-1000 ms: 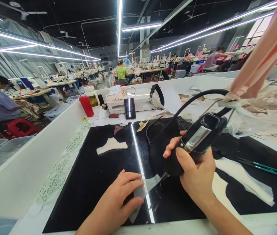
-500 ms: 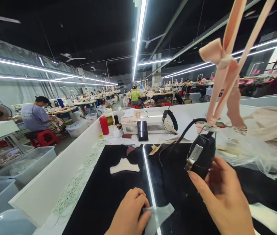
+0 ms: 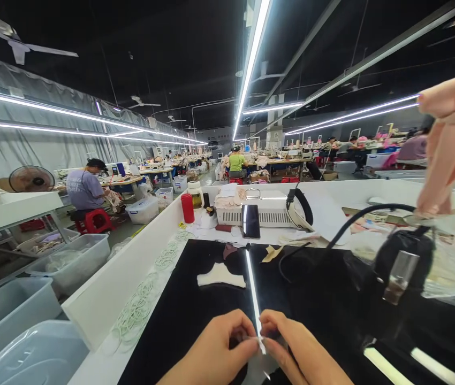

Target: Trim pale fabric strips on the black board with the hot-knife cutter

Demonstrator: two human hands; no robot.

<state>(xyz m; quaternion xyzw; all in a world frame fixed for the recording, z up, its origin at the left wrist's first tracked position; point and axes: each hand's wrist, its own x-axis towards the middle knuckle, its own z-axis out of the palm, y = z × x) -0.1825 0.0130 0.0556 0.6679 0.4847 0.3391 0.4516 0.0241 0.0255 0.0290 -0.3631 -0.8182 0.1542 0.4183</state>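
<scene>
My left hand (image 3: pixel 225 347) and my right hand (image 3: pixel 297 347) meet low in the middle of the view, over the glossy black tabletop (image 3: pixel 175 315). Between their pinched fingertips is a thin, see-through grey piece (image 3: pixel 256 371), largely covered by the fingers. Beyond them a white shaped pad (image 3: pixel 221 275) lies flat. At the right, the black hand tool (image 3: pixel 402 264) with a metal plate hangs from knotted pink fabric strips (image 3: pixel 450 144), apart from my right hand.
Pale green rings (image 3: pixel 137 310) lie along the left ledge. A phone (image 3: pixel 250 221) leans on a white vented box (image 3: pixel 231 214), near a red can (image 3: pixel 188 208). White strips (image 3: pixel 386 366) lie at lower right. A person in purple (image 3: pixel 85 187) sits at left beyond plastic bins.
My right hand has let go of the black tool and moved left to meet my left hand at the grey piece. The tool now hangs farther right, and the view has shifted.
</scene>
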